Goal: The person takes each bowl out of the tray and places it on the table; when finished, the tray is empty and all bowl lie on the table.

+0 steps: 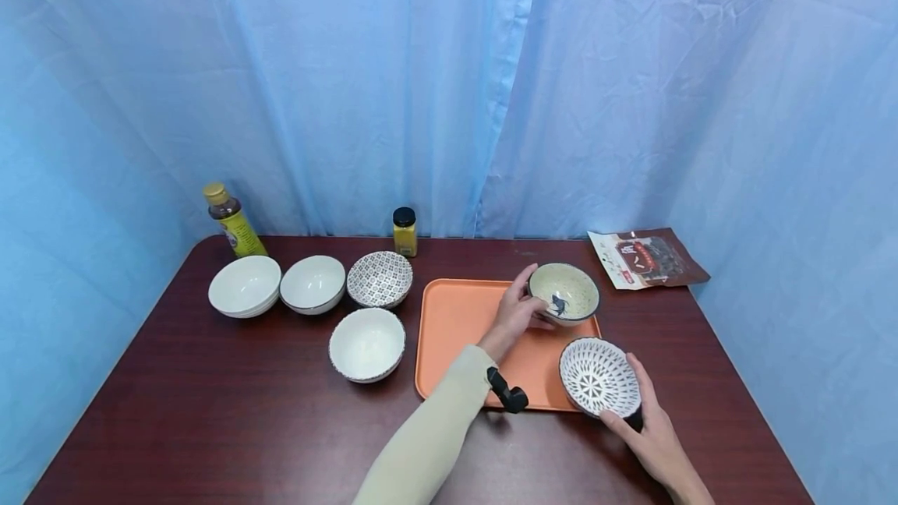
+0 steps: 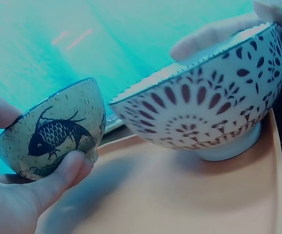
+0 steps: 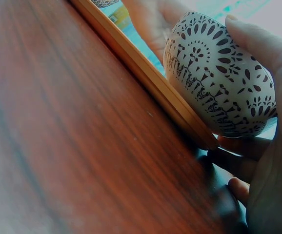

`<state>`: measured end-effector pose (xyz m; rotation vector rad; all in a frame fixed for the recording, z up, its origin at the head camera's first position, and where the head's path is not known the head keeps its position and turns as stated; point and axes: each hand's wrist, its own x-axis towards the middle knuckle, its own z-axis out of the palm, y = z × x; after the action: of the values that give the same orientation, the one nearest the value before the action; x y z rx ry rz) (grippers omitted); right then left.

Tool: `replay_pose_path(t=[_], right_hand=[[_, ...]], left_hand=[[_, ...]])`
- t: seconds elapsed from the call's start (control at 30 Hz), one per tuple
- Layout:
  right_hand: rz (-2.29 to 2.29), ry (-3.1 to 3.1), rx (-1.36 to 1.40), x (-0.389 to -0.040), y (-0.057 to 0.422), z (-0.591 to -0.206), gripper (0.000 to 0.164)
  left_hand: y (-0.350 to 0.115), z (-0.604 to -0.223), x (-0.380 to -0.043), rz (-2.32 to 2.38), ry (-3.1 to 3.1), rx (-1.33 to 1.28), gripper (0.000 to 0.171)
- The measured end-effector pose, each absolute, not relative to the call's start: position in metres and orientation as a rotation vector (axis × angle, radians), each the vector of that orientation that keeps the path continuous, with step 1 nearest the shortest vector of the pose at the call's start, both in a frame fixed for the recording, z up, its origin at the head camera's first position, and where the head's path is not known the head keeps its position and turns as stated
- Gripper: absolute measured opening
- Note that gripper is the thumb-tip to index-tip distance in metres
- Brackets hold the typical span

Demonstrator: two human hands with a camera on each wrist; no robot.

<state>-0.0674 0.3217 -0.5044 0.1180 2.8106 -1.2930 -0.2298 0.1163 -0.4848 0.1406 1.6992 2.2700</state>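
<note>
My left hand (image 1: 516, 315) grips a speckled cream bowl (image 1: 574, 296) with a blue rim, held above the back right of the orange tray (image 1: 456, 318). In the left wrist view, a dark fish is painted on the outside of this fish bowl (image 2: 58, 134), and the thumb presses against its wall. With fingers and thumb at its rim and side, my right hand (image 1: 648, 427) holds a white bowl (image 1: 599, 376) with a dark petal pattern. That patterned bowl (image 3: 214, 78) is tilted over the tray's front right corner.
Left of the tray stand a white bowl (image 1: 367, 345), a patterned bowl (image 1: 380, 279), another white bowl (image 1: 312, 284) and stacked white bowls (image 1: 245, 287). Behind are a sauce bottle (image 1: 235, 223) and a black-capped jar (image 1: 404, 232). A food packet (image 1: 647, 259) lies at back right.
</note>
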Motion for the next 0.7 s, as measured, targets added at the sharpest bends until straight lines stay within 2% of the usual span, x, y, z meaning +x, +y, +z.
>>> replay_pose_path(t=[0.7], right_hand=[[-1.290,2.799,0.111,-0.067,0.322,-0.503,0.100]], left_hand=[[0.055,-0.439,-0.206,2.263,1.800,0.125,0.072]])
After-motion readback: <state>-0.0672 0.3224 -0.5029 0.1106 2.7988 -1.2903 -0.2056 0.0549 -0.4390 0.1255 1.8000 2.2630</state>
